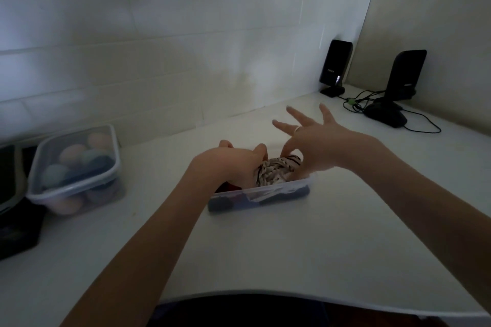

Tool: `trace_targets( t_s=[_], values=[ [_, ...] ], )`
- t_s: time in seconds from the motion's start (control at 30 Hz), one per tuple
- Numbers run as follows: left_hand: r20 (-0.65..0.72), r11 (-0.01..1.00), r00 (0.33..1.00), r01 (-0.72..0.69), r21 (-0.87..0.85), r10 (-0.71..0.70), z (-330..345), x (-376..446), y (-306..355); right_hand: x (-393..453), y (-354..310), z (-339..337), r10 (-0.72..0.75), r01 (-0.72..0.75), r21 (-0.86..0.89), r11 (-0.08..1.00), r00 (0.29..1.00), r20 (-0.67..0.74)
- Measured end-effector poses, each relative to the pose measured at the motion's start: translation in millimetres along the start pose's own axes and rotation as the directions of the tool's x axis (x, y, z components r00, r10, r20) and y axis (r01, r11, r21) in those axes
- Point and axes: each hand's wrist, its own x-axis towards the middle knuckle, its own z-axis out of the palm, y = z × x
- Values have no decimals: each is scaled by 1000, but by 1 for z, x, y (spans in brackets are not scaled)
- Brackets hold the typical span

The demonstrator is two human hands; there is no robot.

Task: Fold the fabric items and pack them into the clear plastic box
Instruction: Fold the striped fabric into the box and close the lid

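A clear plastic box (265,195) stands in the middle of the white table, with dark blue and red fabric packed inside. On top lies a rolled cream fabric with black stripes (276,170). My left hand (231,164) is closed over the left side of this striped fabric. My right hand (316,143) pinches its right end with thumb and forefinger, the other fingers spread upward, a ring on one of them.
A lidded clear container (77,170) of rolled pastel items stands at the left, beside a dark object (16,228). Two black speakers (336,66) (403,77) and a black mouse (385,115) with cables sit at the back right corner. The table's curved front edge (292,297) is near me.
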Motion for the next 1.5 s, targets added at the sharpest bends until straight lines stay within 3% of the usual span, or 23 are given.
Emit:
trace_targets(
  t_s=[0.2, 0.43, 0.6, 0.8, 0.93, 1.03, 1.23, 1.5],
  values=[
    [22, 999, 999, 34, 0, -34, 0, 0, -1, 7, -5, -3, 203, -152, -217, 964, 950, 236],
    [0, 998, 1000, 13, -55, -13, 7, 5, -8, 24, -20, 4, 310, -198, -373, 906, 912, 269],
    [-8, 994, 1000, -30, -108, 29, 6, -3, -12, 17, -11, 4, 241, -182, -228, 956, 934, 265],
    [-179, 958, 977, -160, -236, 119, -1, -31, -13, 2, 13, 5, 82, -112, 180, 977, 983, 166],
    [-368, 919, 921, -250, -305, 128, -8, -35, -11, -9, 19, -7, 62, -66, 350, 935, 998, 24],
    [-444, 898, 886, -296, -326, 131, -12, -31, -3, -11, 14, -13, 68, -30, 341, 940, 993, -98],
    [-354, 954, 917, -252, -163, 182, -1, -22, 3, 1, 5, 8, 90, -94, 58, 994, 994, 66],
    [-169, 985, 981, -114, -132, 91, 1, -9, 2, 13, 7, 11, 125, -130, 5, 992, 965, 230]
  ],
)
